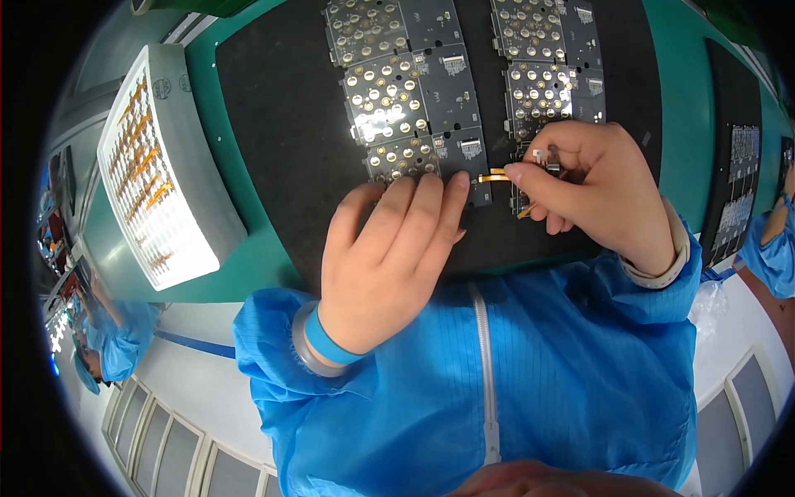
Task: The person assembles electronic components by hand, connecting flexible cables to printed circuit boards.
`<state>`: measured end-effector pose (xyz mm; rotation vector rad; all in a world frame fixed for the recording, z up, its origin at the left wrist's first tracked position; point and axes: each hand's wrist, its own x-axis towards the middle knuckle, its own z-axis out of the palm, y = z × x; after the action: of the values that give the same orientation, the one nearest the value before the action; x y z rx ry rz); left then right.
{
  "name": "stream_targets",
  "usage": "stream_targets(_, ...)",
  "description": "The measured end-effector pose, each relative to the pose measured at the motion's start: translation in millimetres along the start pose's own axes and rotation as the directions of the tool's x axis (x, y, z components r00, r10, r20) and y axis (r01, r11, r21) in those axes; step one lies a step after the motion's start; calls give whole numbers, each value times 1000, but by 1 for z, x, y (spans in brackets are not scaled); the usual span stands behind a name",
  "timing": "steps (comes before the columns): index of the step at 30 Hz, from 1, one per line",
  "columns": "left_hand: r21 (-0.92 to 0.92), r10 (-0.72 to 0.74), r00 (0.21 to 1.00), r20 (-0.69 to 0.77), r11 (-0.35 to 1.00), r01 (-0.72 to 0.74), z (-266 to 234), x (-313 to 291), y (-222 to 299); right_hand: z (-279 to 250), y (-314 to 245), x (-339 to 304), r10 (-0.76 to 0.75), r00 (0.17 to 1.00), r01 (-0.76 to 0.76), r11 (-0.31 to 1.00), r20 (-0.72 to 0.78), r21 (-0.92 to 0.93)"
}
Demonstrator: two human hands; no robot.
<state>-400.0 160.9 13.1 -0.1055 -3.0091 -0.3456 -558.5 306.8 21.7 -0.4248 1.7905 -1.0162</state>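
Note:
My left hand [385, 253] lies with its fingers stretched out over the near end of a dark circuit board panel [443, 95] dotted with round shiny contacts. Its fingertips rest on the board beside a small white connector [470, 146]. In a pinch between thumb and fingers, my right hand [600, 178] holds an orange flex cable [492, 176], whose end reaches to the board's right edge. More small parts with orange and metal ends show within that hand, partly hidden by the fingers. A second similar panel [538, 91] lies under and beyond my right hand.
A white tray [217, 217] with rows of orange flex cables stands on the left. The panels lie on a black mat [273, 99] over a green table [203, 87]. Further boards [737, 182] lie at the far right. Other people in blue work at both sides.

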Motion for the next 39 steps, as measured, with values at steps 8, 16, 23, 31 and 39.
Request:
stream_targets(8, 55, -6, 1000, 26, 998, 5, 0, 2, 2, -1, -1, -1, -4, 1000, 4, 1000, -16, -8)
stream_targets(16, 130, 6, 999, 48, 991, -13, 1, 8, 7, -2, -1, -2, 0, 1000, -1, 1000, -11, -18)
stream_targets(23, -124, 30, 996, 79, 992, -20, -15, 15, -12, -33, -9, -6, 39, 999, -38, 996, -8, 76)
stream_targets(31, -467, 50, 969, -243, 869, -162, -21, 40, -21, -17, -23, -1, -107, 956, 39, 968, 272, 246)
stream_targets(39, -294, 92, 976, -199, 944, -149, -23, 45, -32, -16, -33, 7, -128, 961, 97, 986, 247, 134)
